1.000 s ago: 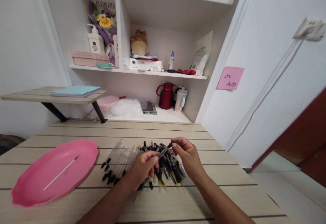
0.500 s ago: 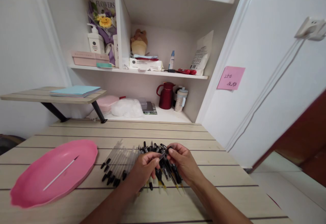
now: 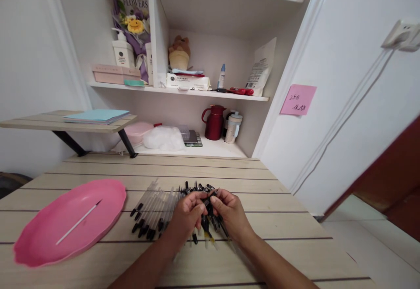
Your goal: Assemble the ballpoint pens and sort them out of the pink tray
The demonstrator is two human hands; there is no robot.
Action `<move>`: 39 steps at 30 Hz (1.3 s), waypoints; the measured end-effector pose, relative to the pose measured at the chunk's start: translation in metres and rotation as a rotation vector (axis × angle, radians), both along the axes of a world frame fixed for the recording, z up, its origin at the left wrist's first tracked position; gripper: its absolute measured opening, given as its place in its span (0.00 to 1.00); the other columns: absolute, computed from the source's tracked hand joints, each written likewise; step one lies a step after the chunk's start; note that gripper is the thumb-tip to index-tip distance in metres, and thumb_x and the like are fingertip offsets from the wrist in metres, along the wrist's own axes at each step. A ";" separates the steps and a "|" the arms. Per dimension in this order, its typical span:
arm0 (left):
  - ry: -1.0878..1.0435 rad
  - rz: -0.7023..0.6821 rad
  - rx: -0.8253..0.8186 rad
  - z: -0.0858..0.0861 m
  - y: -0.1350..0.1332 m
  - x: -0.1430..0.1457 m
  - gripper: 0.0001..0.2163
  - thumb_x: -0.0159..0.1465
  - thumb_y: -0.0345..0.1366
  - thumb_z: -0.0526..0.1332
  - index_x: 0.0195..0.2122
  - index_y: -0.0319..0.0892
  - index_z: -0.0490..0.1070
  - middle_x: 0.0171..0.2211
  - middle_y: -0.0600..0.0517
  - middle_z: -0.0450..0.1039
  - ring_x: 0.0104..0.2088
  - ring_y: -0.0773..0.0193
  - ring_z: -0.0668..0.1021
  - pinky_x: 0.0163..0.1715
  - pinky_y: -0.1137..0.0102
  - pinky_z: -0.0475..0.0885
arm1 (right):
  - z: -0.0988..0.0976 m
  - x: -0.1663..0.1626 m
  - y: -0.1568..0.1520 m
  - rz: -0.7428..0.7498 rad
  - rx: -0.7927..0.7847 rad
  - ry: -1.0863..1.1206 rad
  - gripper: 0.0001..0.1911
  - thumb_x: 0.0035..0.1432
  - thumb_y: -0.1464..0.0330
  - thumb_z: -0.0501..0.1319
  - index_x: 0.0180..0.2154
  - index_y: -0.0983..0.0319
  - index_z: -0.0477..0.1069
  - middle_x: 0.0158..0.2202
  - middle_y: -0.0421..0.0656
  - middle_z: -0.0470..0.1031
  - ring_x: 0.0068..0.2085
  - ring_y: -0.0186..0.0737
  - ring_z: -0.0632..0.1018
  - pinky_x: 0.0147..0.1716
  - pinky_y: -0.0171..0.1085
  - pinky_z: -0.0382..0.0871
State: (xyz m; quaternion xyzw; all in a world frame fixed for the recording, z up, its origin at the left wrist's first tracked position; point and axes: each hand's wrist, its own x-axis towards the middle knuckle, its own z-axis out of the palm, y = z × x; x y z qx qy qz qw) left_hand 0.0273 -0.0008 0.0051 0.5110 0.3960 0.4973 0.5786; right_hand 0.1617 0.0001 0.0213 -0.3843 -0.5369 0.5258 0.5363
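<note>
My left hand and my right hand meet over a pile of black pen parts. Thumb and fingers of both are pinched round a small dark pen part, whose exact shape the fingers partly hide. Some pieces in the pile end in yellowish tips. Clear pen barrels with black ends lie side by side left of my left hand. Farther left, a pink scalloped tray holds a thin white stick with a dark pointed tip.
Behind the slatted table stands a white shelf unit with a red jug, a pale tumbler and a white plastic bag. A small raised stand carrying blue paper occupies the back left.
My right hand has drawn slightly closer to my left, its fingers more curled over the dark part. The tray and barrels stay where they were.
</note>
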 end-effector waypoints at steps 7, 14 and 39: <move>0.036 0.021 -0.049 0.014 -0.005 -0.001 0.18 0.52 0.38 0.56 0.43 0.38 0.67 0.23 0.56 0.66 0.12 0.79 0.61 0.12 0.80 0.53 | 0.003 0.035 0.027 -0.030 0.024 -0.161 0.14 0.44 0.62 0.61 0.33 0.62 0.66 0.22 0.37 0.67 0.20 0.29 0.65 0.20 0.31 0.58; 0.056 0.090 -0.083 0.021 -0.008 -0.005 0.18 0.51 0.41 0.58 0.41 0.37 0.68 0.23 0.55 0.66 0.13 0.78 0.62 0.12 0.79 0.53 | -0.021 0.075 0.056 -0.257 0.208 -0.964 0.08 0.47 0.67 0.55 0.22 0.62 0.69 0.23 0.42 0.71 0.27 0.38 0.71 0.27 0.34 0.59; 0.261 0.067 0.014 0.013 -0.009 -0.002 0.15 0.53 0.39 0.57 0.39 0.37 0.71 0.21 0.56 0.66 0.14 0.76 0.63 0.13 0.79 0.58 | 0.012 0.039 0.018 0.007 -0.055 0.073 0.12 0.42 0.65 0.64 0.32 0.63 0.71 0.30 0.43 0.74 0.25 0.31 0.69 0.23 0.31 0.58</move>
